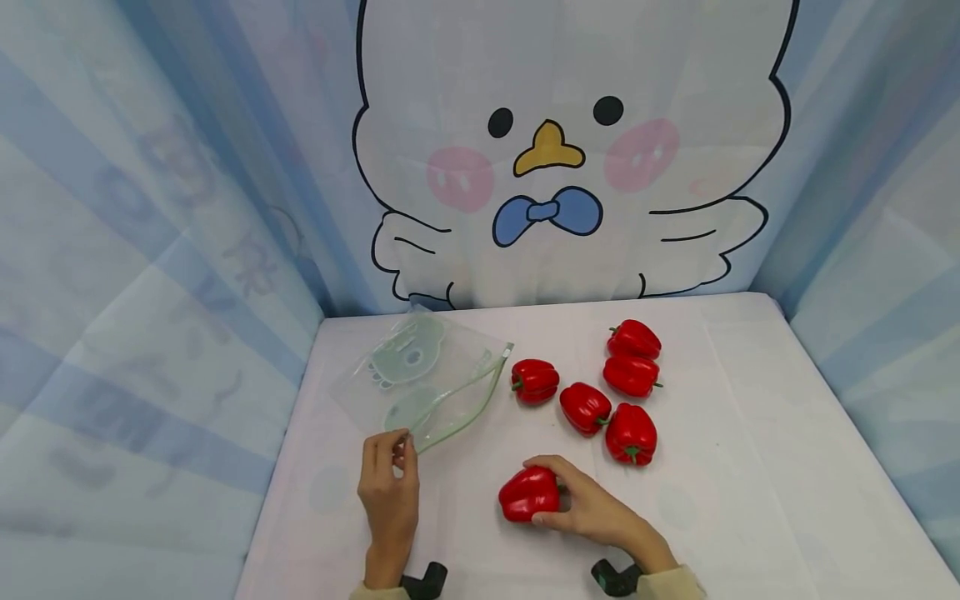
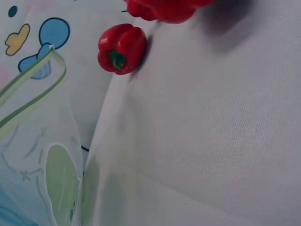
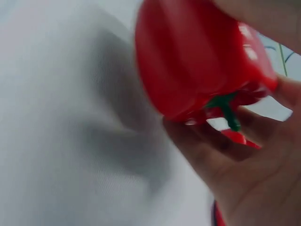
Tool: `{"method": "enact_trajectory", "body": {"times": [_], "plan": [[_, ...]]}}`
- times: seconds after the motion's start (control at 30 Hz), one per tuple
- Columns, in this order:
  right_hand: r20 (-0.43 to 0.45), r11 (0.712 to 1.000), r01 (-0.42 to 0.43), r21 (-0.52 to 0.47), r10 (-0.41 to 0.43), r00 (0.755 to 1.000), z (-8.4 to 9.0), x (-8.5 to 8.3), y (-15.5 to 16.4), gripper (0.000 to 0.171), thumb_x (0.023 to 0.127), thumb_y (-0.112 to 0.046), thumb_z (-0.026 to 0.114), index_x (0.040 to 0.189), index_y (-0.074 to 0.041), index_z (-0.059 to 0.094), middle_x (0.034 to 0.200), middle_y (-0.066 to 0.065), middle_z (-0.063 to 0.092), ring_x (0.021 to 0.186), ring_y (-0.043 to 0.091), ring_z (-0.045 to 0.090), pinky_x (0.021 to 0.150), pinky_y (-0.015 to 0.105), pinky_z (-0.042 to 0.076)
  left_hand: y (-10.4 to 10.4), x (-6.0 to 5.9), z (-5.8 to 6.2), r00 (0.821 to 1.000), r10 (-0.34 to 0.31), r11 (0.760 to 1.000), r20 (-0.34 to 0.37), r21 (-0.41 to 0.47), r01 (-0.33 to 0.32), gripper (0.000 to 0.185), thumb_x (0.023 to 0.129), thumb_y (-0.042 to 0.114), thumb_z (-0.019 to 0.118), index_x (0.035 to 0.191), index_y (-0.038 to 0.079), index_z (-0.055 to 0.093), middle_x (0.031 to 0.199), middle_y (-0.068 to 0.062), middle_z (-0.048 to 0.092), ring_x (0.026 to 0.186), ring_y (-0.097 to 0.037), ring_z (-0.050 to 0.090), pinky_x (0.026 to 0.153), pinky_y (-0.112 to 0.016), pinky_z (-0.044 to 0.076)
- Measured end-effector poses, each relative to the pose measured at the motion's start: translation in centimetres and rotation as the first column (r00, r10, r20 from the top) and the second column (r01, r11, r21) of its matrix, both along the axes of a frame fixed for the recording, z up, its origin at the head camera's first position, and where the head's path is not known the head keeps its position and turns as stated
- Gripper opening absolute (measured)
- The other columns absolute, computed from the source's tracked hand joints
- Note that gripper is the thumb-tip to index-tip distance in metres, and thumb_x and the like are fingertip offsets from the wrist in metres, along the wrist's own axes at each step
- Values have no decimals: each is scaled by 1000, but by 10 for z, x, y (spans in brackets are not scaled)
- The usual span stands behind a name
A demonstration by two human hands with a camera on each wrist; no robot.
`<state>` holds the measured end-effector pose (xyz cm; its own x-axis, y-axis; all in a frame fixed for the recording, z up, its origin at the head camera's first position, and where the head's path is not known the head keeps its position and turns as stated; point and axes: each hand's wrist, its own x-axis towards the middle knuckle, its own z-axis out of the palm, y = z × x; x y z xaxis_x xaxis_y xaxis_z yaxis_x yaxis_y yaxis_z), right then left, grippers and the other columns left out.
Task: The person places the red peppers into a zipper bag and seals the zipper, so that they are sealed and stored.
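On the white tabletop (image 1: 750,433) in the head view, the left hand (image 1: 390,492) pinches the near corner of a clear zip bag (image 1: 427,375), while the right hand (image 1: 592,504) wraps its fingers around a red pepper (image 1: 528,493); five more peppers (image 1: 600,392) lie just beyond. The left wrist view shows the bag's green-edged mouth (image 2: 33,89) gaping, one pepper (image 2: 121,48) beside it. The right wrist view shows fingers (image 3: 244,155) cupping the held pepper (image 3: 197,61) by its stem.

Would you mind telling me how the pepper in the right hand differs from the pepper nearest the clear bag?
The held pepper is gripped by the right hand; the pepper by the bag lies untouched. The held pepper sits nearest the person, apart from the cluster; the other lies farther back, beside the bag's open mouth. Both are red with green stems.
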<state>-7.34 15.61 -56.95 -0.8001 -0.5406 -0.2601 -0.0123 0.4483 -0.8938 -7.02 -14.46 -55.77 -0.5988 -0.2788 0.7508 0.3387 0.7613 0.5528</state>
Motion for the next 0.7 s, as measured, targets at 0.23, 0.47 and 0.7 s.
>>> {"method": "enact_trajectory", "body": {"times": [0.23, 0.47, 0.7], "plan": [[-42, 988, 150, -47, -152, 988, 1, -1, -14, 73, 88, -42, 82, 151, -28, 47, 148, 2, 56, 134, 28, 54, 107, 51, 55, 2, 1, -1, 1000, -10, 1000, 4, -3, 10, 24, 81, -16, 78, 100, -3, 72, 94, -14, 66, 76, -16, 62, 62, -12, 48], [-80, 951, 293, -98, -301, 950, 3, -4, -32, 73, 86, -40, 85, 149, -28, 49, 145, -2, 59, 130, 22, 56, 99, 30, 57, 4, 1, -3, 1000, -17, 1000, 1, -10, 17, 24, 80, -15, 79, 100, -2, 72, 94, -13, 66, 76, -15, 62, 61, -14, 48], [-101, 913, 360, -194, -383, 918, 4, -9, -48, 73, 87, -35, 85, 151, -25, 49, 145, 0, 59, 130, 24, 55, 97, 24, 55, 7, 1, -5, 1000, -29, 999, -9, -17, 29, 25, 80, -15, 79, 100, -1, 73, 93, -12, 66, 75, -15, 61, 61, -15, 48]]}}
